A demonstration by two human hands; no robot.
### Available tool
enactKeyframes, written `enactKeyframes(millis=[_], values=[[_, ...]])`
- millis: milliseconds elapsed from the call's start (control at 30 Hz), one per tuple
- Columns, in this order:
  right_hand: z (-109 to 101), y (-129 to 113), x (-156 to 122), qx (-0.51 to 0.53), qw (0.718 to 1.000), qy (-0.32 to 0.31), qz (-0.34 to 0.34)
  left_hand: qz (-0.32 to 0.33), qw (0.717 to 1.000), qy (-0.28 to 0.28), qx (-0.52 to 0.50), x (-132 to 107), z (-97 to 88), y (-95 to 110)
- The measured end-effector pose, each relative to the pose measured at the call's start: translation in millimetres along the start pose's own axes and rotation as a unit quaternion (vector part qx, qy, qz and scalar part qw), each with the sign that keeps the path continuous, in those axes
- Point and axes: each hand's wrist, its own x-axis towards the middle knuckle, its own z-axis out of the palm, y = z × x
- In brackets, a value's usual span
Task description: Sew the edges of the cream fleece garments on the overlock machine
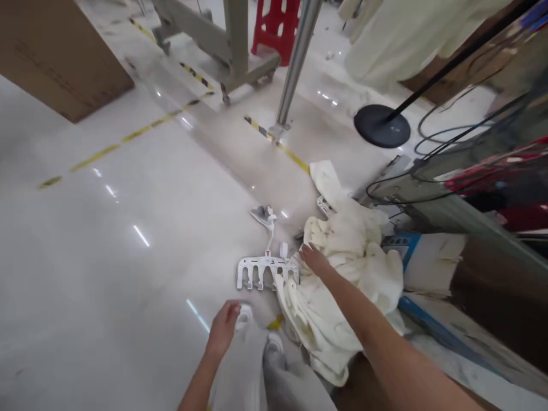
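Note:
My right hand (314, 260) reaches into a heap of cream cloth (359, 257), its fingers bent on the near-left folds, beside a white plastic hanger rack (261, 264). The rack lies on the floor, with a row of downward prongs and a stem leading up to a grey-and-white hook piece (264, 217). Some cloth covers the rack's right end. Lower down, my left hand (225, 328) hovers in front of my shoe (244, 315), fingers loosely bent, with nothing visible in it. Another white slotted piece (325, 206) shows partly from behind the heap.
Cardboard boxes (428, 262) stand right of the cloth. A metal pole (295, 68), a round black stand base (382, 125) and loose cables (428, 151) are farther off. A large carton (60, 63), a wheeled frame (235, 51) and a red stool (276, 28) stand beyond.

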Motion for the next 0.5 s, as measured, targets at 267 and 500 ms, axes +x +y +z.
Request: enactKeyframes(millis=[267, 500], values=[[68, 142, -31, -0.031, 0.989, -0.075, 0.12, 0.088, 0.995, -0.006, 0.04, 209, 82.2, -3], [87, 112, 29, 0.057, 0.996, 0.039, 0.063, 0.103, 0.989, -0.047, 0.092, 281, 171.6, 31]])
